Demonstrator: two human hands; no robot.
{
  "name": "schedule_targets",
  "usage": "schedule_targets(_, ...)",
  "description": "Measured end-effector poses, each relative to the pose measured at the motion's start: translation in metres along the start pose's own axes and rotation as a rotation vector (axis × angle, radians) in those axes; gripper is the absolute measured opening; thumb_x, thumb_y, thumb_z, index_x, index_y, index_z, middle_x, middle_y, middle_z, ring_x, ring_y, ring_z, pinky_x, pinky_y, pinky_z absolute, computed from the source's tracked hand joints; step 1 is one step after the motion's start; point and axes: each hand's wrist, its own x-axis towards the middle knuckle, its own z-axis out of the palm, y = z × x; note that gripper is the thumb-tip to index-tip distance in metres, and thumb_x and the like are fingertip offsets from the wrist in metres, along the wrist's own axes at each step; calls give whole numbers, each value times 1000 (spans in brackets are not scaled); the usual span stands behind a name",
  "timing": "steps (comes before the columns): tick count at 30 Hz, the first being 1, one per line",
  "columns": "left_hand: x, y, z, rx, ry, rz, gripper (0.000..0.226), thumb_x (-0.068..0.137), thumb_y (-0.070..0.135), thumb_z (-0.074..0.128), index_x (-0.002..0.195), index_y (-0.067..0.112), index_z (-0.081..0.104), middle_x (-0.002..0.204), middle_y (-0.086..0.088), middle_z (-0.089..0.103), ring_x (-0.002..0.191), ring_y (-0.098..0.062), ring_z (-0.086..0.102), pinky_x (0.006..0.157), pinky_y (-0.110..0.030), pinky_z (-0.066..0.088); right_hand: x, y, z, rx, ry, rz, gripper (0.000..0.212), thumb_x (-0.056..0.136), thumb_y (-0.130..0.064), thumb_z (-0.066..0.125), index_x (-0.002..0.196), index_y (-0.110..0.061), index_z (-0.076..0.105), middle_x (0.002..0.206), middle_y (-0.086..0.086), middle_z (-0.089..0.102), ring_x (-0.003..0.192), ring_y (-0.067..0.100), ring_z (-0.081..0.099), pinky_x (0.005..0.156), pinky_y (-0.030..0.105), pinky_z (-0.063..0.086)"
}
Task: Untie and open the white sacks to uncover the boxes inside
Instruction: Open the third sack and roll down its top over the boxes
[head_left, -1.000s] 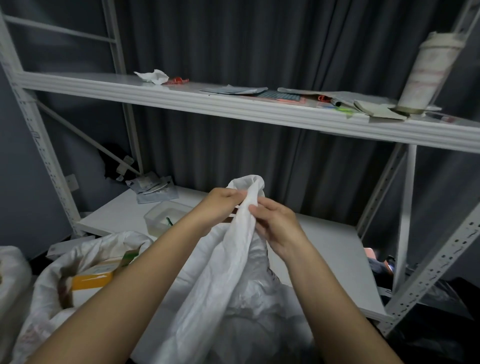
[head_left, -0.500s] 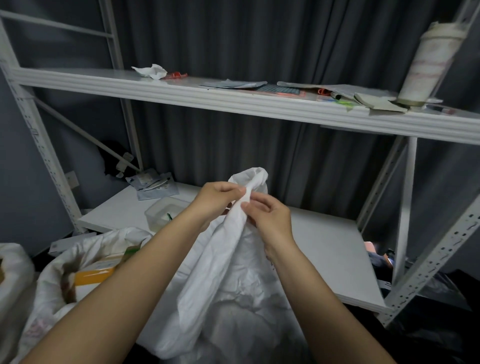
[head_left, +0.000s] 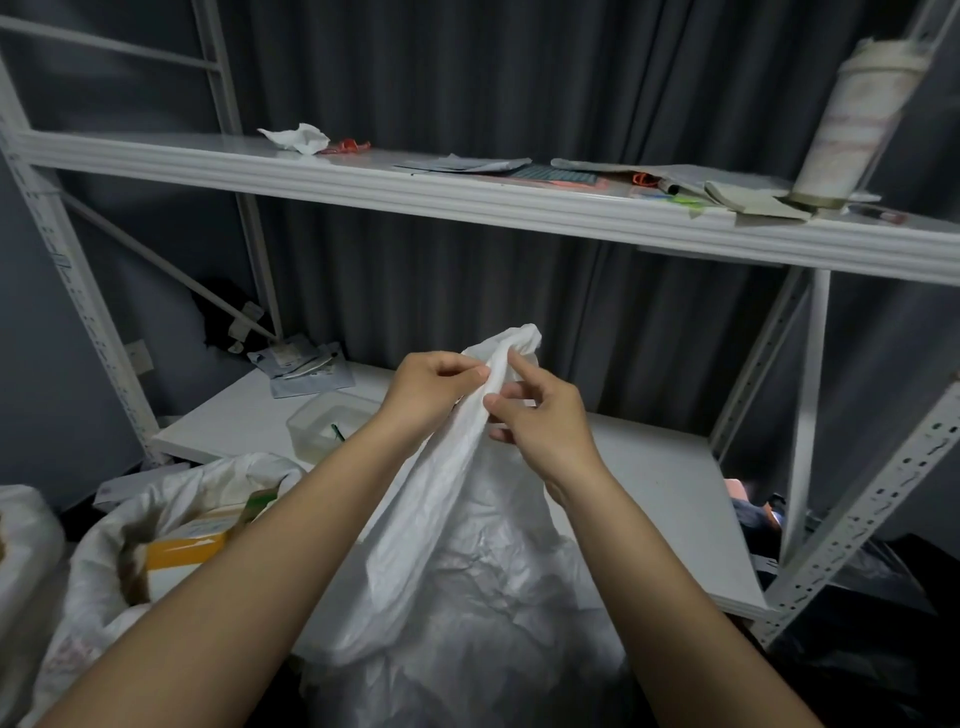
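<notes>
Left hand (head_left: 431, 392) and right hand (head_left: 540, 415), fingers curled, pinch the gathered neck of a white sack (head_left: 467, 545) raised between them. An opened sack (head_left: 156, 519) showing a yellow box (head_left: 187, 543) lies at eight o'clock.

A white metal rack (head_left: 62, 291) with two shelves (head_left: 467, 200) stands against dark grey curtains (head_left: 467, 93) in dim light.

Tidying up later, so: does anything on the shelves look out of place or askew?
Yes. On the upper shelf a crumpled tissue lies loose, and papers jut past the front edge beside the tumbler.
</notes>
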Motion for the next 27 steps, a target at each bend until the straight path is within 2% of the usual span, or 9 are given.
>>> schedule_targets(4, -3, 8, 0, -55, -57, -84, 16, 91, 25, 62, 91, 14, 73, 83, -2, 73, 80, -16, 68, 68, -23, 54, 4, 1, 4, 261, 87, 26, 50, 82, 8, 66, 125, -15, 58, 93, 9, 71, 84, 15, 71, 72, 24, 58)
schedule_targets(8, -21, 9, -7, 292, 4, 141, 30, 80, 50, 67, 95, 24, 71, 96, 10, 67, 90, -5, 62, 83, -26, 51, 15, 4, 3, 472, 195, 3, 37, 80, 8, 69, 107, -13, 54, 82, 11, 66, 78, 21, 68, 67, 25, 57)
schedule_targets(12, -31, 1, -9, 795, 2, 320, 29, 82, 31, 66, 109, 23, 66, 104, 1, 59, 92, -16, 60, 81, -35, 49, 23, 4, -2, 64, 67, -123, 28, 81, 6, 67, 99, -12, 57, 77, 7, 58, 72, 19, 66, 78, 35, 59)
schedule_targets(15, -25, -1, -11, 768, 8, 349, 23, 80, 14, 59, 99, 18, 69, 89, 1, 67, 83, -20, 62, 71, -35, 49, 34, -5, -20, -566, -125, -447, 27, 87, -11, 65, 111, -23, 66, 111, -1, 51, 99, 14, 53, 97, 32, 47)
schedule_targets(17, -23, 3, -12, 721, -37, 338, 20, 78, 13, 60, 94, 18, 70, 82, 3, 68, 80, -18, 63, 66, -31, 47, 44, -14, -32, -1073, -289, -640, 30, 93, -31, 59, 122, -34, 62, 142, -3, 36, 128, 16, 30, 112, 34, 21)
schedule_targets(19, -18, 10, -16, 661, -61, 356, 18, 78, 13, 63, 94, 20, 70, 84, 5, 71, 81, -14, 65, 68, -28, 47, 52, -27, -38, -1320, -388, -708, 25, 95, -40, 53, 114, -31, 67, 137, -4, 49, 131, 17, 34, 112, 39, 18)
schedule_targets(22, -7, 21, -28, 625, 41, 433, 19, 83, 24, 67, 101, 22, 69, 89, 9, 70, 86, -9, 65, 78, -27, 50, 57, -46, -39, -1251, -400, -626, 24, 96, -39, 51, 100, -21, 67, 100, -5, 65, 93, 15, 58, 84, 34, 45)
schedule_targets(25, -3, 19, -35, 700, -27, 438, 33, 80, 53, 65, 104, 30, 65, 95, 12, 69, 90, -8, 63, 78, -32, 51, 59, -45, -42, -1111, -362, -570, 20, 97, -37, 50, 93, -22, 62, 88, -6, 65, 79, 12, 58, 73, 34, 48)
schedule_targets(27, -1, 11, -37, 967, -61, 438, 31, 87, 51, 57, 109, 29, 59, 100, 6, 67, 95, -19, 62, 75, -36, 49, 60, -40, -46, -1032, -359, -502, 20, 97, -40, 48, 91, -24, 58, 82, -6, 64, 75, 12, 58, 71, 36, 49)
